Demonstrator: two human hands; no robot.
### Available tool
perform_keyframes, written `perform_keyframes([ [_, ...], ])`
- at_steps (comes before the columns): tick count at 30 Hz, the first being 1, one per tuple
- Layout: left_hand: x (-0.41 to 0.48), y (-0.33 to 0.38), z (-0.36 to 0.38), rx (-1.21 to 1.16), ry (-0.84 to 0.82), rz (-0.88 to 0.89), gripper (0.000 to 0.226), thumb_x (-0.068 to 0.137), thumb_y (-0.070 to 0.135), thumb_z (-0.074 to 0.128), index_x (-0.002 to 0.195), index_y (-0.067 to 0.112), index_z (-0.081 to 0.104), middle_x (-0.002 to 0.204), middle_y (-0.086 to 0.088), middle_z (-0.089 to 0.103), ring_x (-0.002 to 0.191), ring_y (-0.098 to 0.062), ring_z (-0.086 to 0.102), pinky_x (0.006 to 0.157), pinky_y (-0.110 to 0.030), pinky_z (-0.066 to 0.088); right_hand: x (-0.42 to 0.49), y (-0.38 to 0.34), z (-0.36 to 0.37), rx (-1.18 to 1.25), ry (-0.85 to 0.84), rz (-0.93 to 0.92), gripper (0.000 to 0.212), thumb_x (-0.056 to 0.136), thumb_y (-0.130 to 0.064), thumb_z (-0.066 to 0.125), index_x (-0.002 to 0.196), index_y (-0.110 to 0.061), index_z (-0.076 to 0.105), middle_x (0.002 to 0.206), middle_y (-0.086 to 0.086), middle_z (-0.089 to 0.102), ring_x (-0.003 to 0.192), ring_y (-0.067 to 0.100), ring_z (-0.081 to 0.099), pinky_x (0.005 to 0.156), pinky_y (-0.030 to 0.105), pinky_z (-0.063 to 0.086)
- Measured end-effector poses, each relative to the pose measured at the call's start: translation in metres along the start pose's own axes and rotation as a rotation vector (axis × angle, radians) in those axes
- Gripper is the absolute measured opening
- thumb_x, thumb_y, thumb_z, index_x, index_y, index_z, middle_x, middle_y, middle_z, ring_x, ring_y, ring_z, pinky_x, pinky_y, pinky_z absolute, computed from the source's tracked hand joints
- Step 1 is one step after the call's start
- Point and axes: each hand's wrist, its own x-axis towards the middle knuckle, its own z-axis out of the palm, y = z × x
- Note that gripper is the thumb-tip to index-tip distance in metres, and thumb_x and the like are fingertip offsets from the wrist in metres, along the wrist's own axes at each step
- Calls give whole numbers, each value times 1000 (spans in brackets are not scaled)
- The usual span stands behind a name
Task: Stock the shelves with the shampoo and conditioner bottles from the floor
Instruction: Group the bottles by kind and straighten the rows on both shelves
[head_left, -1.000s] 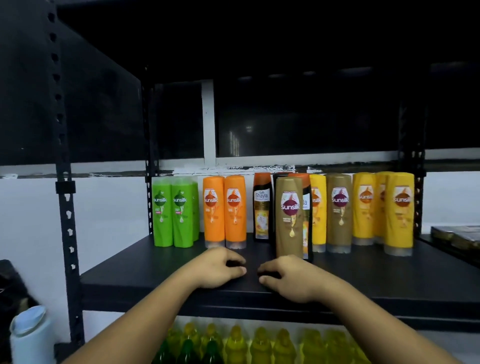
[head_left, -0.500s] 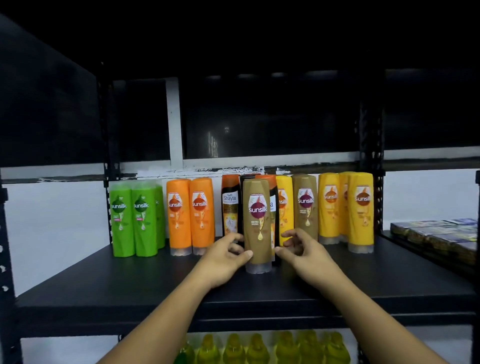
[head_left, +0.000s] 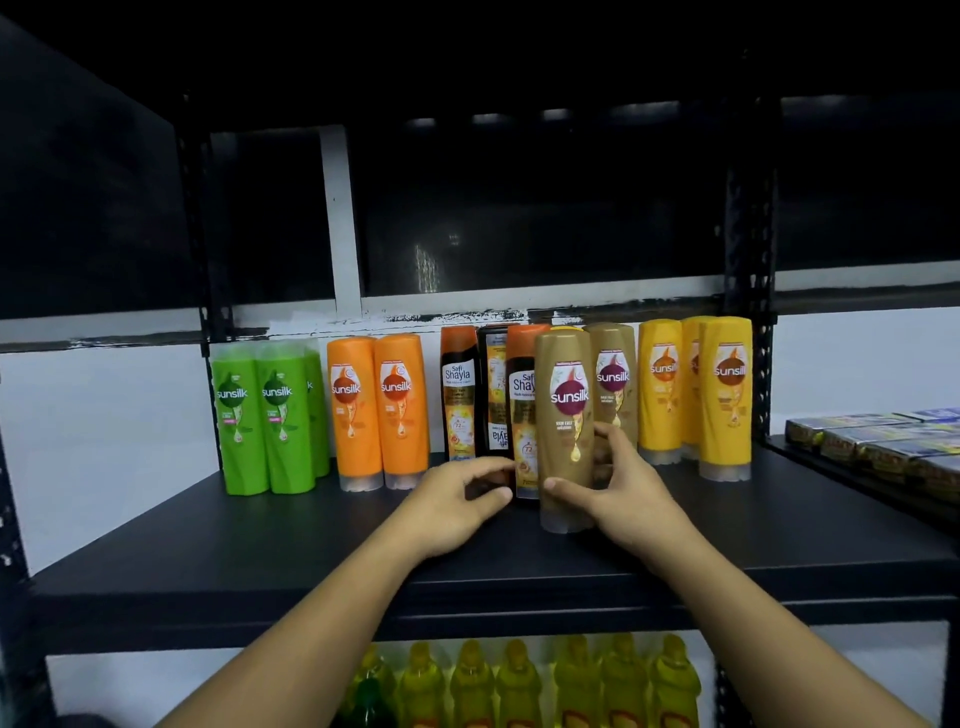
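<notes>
— Left side first?
— The left hand (head_left: 457, 506) curls its fingers at the foot of the dark Shayla bottle (head_left: 523, 415). I cannot tell whether it grips.
— And the right?
— The right hand (head_left: 626, 493) wraps thumb and fingers round the brown Sunsilk bottle (head_left: 566, 410), which stands upright mid-shelf (head_left: 260, 545), between the back and front edges.

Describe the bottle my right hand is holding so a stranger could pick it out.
On the black metal shelf, mid-row between the dark Safi Shayla bottles and the yellow Sunsilk bottles, stands a golden-brown Sunsilk bottle with a maroon logo, in the grip of the right hand. Unlike its twin behind, it sits forward of the row.
</notes>
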Motion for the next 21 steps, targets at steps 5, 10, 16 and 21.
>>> perform_keyframes([
  [5,16,1,2,41,132,-100,43,97,39,68,137,31,55,129,5,59,112,-11,61,93,-26,51,-2,5,2,-47,226,59,83,79,-34,85,146,-27,35,137,-3,55,129,21,53,104,45,51],
  [10,35,23,18,95,194,-141,65,88,53,72,141,25,45,130,2,59,117,-18,59,94,-37,53,0,8,0,-313,448,166,100,77,-39,85,152,-22,20,150,11,33,140,35,30,112,57,36],
  [16,50,33,39,10,277,-160,59,79,48,83,121,24,49,120,5,64,109,-18,62,92,-39,54,-6,8,5,-436,522,4,59,79,-32,83,121,-22,43,124,5,48,121,29,45,99,49,47],
  [21,47,28,33,64,281,-137,55,81,43,83,116,21,48,120,1,65,110,-22,63,90,-39,55,-11,4,8,-467,250,-245,18,87,-31,74,100,-26,62,95,-10,58,95,12,56,79,29,50],
])
